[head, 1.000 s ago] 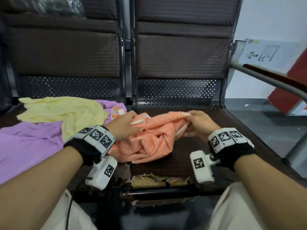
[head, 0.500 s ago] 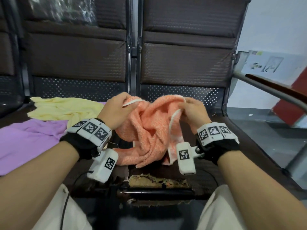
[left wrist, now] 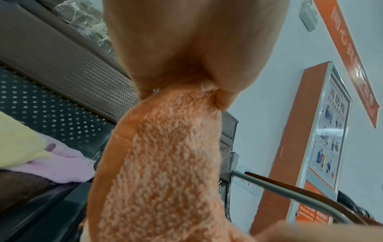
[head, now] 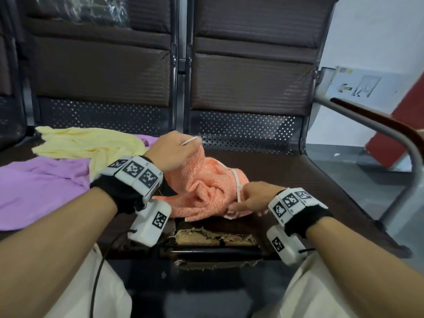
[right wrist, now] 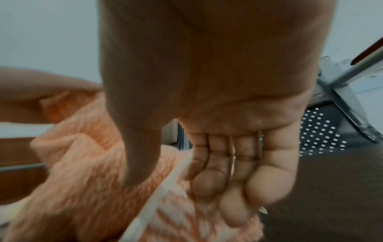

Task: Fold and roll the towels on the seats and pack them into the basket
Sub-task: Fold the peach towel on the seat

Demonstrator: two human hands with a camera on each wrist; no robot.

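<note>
1. Here, in the head view, the orange towel [head: 206, 187] lies bunched at the centre of the frame on the dark seat [head: 298, 171], its white edging looping across its right side.
2. The left hand [head: 171, 149], just above and left of the centre, pinches a corner of the orange towel and holds it raised; the left wrist view shows the cloth [left wrist: 165, 163] hanging down from the closed fingers [left wrist: 223, 93].
3. The right hand [head: 251, 198], lower and right of the centre, is on the white edging at the towel's lower right. In the right wrist view the fingers [right wrist: 209, 180] curl over the cloth [right wrist: 82, 180] and the thumb comes down toward the white strip, but the picture is blurred, so whether it actually has hold of the edge cannot be told.
4. A yellow towel [head: 87, 143] lies crumpled at the middle left of the head view, partly on top of a purple towel [head: 39, 189] that spreads out to the left edge.
5. The seat's front edge [head: 215, 237], at lower centre, is torn, with padding showing.
6. A metal armrest [head: 378, 131] with a brown top runs down the right side of the frame.
7. Both wrists wear white marker bands, the nearer one at lower left [head: 135, 173].
8. No basket can be seen in any view.
</note>
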